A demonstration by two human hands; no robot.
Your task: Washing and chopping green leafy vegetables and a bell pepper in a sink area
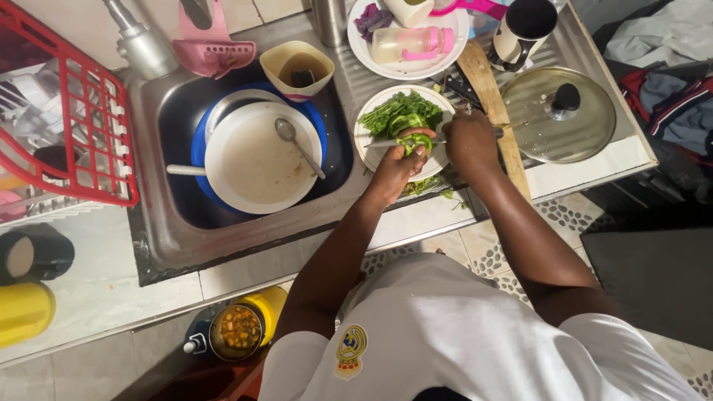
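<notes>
Cutting greens: right hand (469, 141) grips a knife (405, 143), blade lying roughly crosswise, pointing to the person's left over a white plate (365, 141). Left hand (397, 169) pins a green pepper (414, 140) at the plate's near edge, fingertips right beside the blade. Leafy greens (401, 111) heaped behind. Plate sits on the steel worktop (587, 167) beside a sink (160, 223) of dirty dishes; tiled kitchen.

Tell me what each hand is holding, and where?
Right hand holds a knife by its handle; left hand pinches a green pepper at its near end.
</notes>
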